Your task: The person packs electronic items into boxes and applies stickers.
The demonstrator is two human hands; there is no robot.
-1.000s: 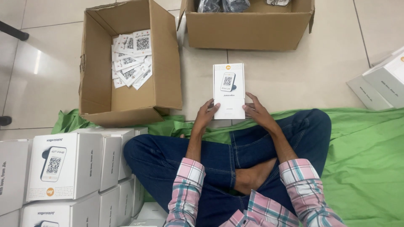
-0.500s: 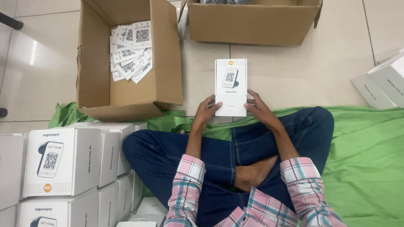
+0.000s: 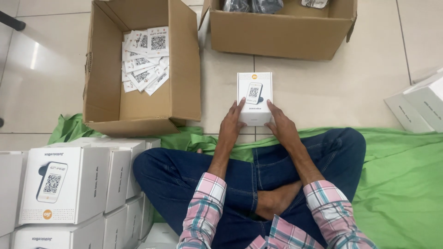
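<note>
both hands have slid farther up the small white box, clamping its sides; even pressure should keep it square.

Small white box, device picture on top, on tiled floor

Both arms reach forward over crossed legs; left hand and right hand face each other, palms inward, fingers extended.
</note>
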